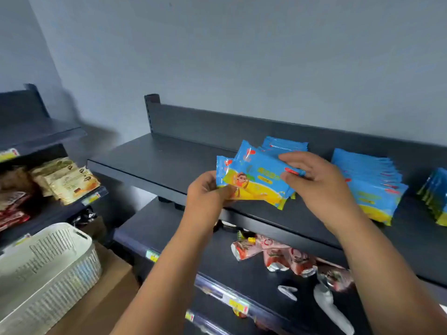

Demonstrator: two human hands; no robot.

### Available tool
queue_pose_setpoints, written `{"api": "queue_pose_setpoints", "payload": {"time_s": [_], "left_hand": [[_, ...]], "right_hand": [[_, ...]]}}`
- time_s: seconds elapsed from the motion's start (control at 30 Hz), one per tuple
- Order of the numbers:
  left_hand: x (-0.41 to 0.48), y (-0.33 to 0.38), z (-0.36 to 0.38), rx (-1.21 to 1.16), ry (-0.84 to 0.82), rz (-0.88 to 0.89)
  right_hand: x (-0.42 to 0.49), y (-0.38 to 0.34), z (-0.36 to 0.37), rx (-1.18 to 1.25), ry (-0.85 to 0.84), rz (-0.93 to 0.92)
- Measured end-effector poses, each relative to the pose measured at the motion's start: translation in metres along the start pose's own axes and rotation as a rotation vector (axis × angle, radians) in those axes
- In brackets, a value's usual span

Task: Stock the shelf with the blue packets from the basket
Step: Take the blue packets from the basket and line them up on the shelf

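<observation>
Head view: left grip (208, 191) & right grip (316, 182) pinch blue packets (256, 182) over shelf (150, 158). Prob squaring them for nxt row.

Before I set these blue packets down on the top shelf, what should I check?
1. Grip of left hand on held blue packets: ok, it pinches their left end.
2. Grip of right hand: ok, it holds their right end.
3. Held packets squared up: not ok, they are fanned apart.
4. Bare room on top shelf to their left: ok.
5. Stocked row of blue packets on the right: ok, tidy.
6. Packets remaining in white basket: cannot tell, the inside is hidden.
</observation>
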State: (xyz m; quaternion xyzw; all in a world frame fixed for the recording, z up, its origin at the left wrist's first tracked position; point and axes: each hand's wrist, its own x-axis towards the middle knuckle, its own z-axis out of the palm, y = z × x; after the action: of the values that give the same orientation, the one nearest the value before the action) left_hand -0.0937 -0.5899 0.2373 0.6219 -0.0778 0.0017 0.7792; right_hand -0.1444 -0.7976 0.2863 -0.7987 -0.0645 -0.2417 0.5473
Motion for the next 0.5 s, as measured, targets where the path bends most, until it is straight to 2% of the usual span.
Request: {"api": "queue_pose_setpoints", "payload": {"time_s": [0.23, 0.5], "left_hand": [[-0.018, -0.018, 0.166, -0.031, -0.149, 0.000], [-0.037, -0.037, 0.282, -0.003, -0.330, -0.104]], "right_hand": [[-0.024, 0.024, -0.162, -0.054, 0.192, 0.009], [-0.051, 0.047, -0.265, -0.071, 0.393, 0.036]]}}
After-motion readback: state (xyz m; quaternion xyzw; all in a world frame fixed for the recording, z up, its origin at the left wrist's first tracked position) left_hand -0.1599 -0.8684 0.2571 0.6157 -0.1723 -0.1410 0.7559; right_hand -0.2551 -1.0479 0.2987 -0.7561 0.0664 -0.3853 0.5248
